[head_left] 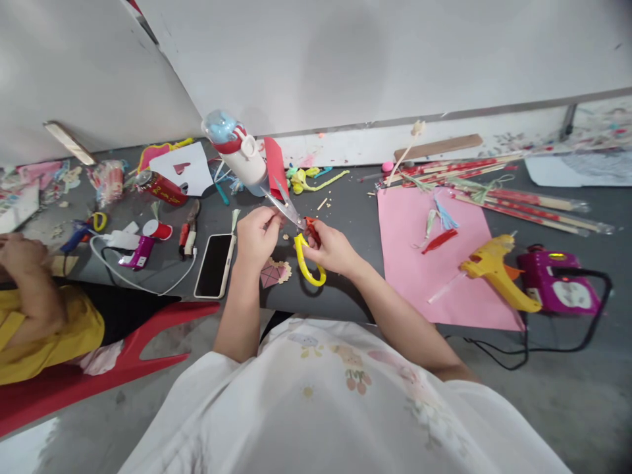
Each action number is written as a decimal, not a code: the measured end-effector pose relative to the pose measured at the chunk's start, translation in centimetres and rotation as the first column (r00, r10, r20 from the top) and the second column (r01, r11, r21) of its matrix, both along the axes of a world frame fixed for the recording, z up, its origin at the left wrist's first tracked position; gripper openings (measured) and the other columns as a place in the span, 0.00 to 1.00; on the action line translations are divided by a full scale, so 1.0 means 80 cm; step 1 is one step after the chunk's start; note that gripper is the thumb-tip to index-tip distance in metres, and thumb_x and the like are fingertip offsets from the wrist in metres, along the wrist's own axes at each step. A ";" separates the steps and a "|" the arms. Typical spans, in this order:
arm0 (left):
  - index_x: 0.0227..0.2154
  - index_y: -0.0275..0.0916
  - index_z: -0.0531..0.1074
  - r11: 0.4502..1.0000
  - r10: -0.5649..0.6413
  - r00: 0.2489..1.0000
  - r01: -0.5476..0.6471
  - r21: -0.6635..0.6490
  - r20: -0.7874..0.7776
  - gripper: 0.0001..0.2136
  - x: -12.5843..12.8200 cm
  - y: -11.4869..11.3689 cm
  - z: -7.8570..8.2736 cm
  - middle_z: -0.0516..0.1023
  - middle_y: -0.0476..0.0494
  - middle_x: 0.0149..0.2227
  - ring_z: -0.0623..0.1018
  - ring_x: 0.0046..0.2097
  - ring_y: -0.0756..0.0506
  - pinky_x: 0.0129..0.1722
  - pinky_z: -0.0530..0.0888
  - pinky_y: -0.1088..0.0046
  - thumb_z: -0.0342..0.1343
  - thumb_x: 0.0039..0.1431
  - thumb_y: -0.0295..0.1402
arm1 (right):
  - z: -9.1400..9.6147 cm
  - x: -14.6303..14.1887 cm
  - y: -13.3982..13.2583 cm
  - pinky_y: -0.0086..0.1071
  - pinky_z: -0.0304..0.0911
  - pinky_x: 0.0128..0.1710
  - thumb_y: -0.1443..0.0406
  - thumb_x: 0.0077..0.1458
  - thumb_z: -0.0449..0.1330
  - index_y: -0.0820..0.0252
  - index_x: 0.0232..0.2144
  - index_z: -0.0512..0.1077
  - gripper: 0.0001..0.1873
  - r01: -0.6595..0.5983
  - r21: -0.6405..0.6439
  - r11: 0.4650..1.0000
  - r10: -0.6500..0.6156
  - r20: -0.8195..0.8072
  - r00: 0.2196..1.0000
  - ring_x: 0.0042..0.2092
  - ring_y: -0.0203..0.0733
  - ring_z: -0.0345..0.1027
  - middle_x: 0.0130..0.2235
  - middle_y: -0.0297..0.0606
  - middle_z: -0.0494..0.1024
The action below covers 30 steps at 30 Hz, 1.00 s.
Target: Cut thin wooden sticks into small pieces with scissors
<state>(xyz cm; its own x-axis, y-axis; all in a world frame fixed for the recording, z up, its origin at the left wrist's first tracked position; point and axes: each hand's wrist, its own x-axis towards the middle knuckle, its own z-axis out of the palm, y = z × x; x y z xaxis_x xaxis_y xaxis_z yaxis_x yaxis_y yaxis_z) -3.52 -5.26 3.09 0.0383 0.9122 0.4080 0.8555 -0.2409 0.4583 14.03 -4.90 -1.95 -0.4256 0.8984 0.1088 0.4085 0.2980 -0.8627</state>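
My right hand (332, 247) is closed on a pair of scissors (310, 268) with a yellow handle loop. Their blades part and point up and to the left, away from me. An orange-red bit shows by my right fingers; I cannot tell whether it belongs to the handle. Beside the blades, my left hand (257, 238) is pinched shut, and whatever it may hold is hidden. Below the hands lies a small pink piece with a pale scalloped edge (275, 273). A folded red card (274, 166) stands behind the blades.
A white bottle (244, 161) stands at the back. Left are a phone (214, 266), pliers (188, 230) and a red can (160, 187). Right, a yellow glue gun (498, 270) lies partly on pink paper (405, 263). A co-worker's arm (34, 283) is at far left.
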 end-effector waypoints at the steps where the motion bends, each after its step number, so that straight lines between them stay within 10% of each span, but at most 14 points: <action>1: 0.28 0.39 0.74 1.000 0.006 1.000 -0.006 -0.006 0.005 0.09 0.000 0.000 -0.001 0.77 0.48 0.27 0.74 0.32 0.50 0.36 0.69 0.76 0.50 0.58 0.31 | -0.001 0.000 0.000 0.29 0.55 0.29 0.57 0.48 0.58 0.58 0.30 0.61 0.13 -0.001 0.001 1.000 0.001 0.003 1.000 0.27 0.35 0.61 0.27 0.32 0.71; 30: 0.23 0.37 0.70 0.953 -0.295 0.948 0.284 -0.104 -0.117 0.09 0.006 0.049 0.017 0.74 0.46 0.25 0.73 0.30 0.49 0.33 0.66 0.76 0.49 0.57 0.28 | 0.009 0.009 0.008 0.29 0.52 0.28 0.50 0.50 0.54 0.58 0.26 0.60 0.18 0.085 -0.198 0.976 -0.085 0.007 0.996 0.27 0.34 0.59 0.26 0.30 0.69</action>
